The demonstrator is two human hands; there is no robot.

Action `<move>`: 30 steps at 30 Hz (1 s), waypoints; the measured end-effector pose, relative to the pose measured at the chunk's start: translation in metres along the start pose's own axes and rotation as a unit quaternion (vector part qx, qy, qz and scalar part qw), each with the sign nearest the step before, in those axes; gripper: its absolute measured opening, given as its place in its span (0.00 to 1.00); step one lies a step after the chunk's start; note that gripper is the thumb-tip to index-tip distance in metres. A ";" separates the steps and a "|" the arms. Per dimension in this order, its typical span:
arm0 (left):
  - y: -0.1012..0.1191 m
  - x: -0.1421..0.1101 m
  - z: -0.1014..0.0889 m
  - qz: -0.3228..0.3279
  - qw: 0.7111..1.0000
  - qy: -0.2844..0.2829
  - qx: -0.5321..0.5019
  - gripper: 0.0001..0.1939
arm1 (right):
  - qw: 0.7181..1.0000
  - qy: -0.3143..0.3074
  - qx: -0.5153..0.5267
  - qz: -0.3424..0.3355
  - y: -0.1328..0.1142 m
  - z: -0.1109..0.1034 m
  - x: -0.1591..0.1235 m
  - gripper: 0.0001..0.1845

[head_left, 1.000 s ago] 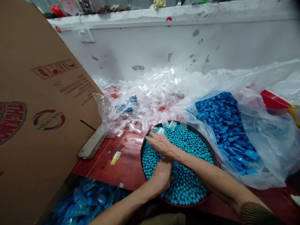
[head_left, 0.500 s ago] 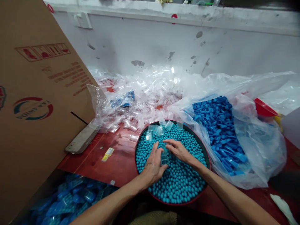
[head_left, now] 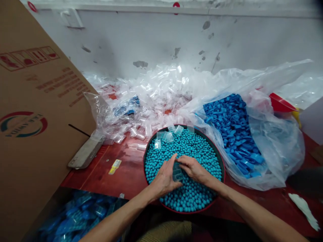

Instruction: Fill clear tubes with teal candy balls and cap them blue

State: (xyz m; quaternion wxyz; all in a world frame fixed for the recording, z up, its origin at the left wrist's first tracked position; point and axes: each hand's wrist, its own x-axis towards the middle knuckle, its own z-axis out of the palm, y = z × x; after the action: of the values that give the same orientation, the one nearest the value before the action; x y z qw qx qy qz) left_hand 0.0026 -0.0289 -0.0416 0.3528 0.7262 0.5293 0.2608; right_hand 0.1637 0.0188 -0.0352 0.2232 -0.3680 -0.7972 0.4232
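A round tub with a dark wall and red rim [head_left: 222, 158] is filled with small turquoise balls [head_left: 194, 201]. Over its middle, my left hand [head_left: 165, 176] curves around a few small clear plastic containers [head_left: 177, 174], thumb at the near end and fingers at the far end. From the other side my right hand [head_left: 195, 169] presses curled fingers against the far end of the same containers. My fingers partly hide them. More clear containers [head_left: 165, 136] lie on the balls near the tub's far rim.
Behind the tub spreads a heap of clear plastic pieces [head_left: 161, 97]. An open plastic bag [head_left: 282, 151] of blue plastic parts [head_left: 232, 131] lies right. A large cardboard box [head_left: 37, 84] stands left, beside a grey object [head_left: 85, 153] on the red table [head_left: 128, 168]. Filled blue items [head_left: 78, 218] lie below.
My right hand's fingers have curled in and closed toward my left fingertips at the containers. The left hand stays around them. The whole view has shifted slightly.
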 end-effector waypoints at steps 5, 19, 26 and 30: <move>0.006 0.002 0.002 -0.077 0.996 -0.015 0.050 0.47 | 0.964 -0.094 -0.247 0.022 -0.013 -0.020 0.021 0.13; 0.001 0.003 -0.003 -0.005 0.991 0.091 0.097 0.29 | 0.916 0.068 -0.389 0.072 0.006 -0.030 0.101 0.18; 0.002 0.020 -0.022 0.078 0.988 0.078 0.111 0.27 | 0.996 0.085 -0.025 0.032 0.011 -0.028 0.051 0.08; 0.007 0.018 -0.023 0.077 0.996 -0.013 0.035 0.35 | 0.994 0.062 0.081 0.043 0.009 -0.018 0.030 0.07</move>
State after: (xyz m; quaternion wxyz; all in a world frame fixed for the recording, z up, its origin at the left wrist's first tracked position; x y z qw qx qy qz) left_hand -0.0051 -0.0078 -0.0222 0.3129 0.7801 0.4760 0.2587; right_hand 0.1608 0.0546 -0.0320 0.2828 -0.4078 -0.7285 0.4722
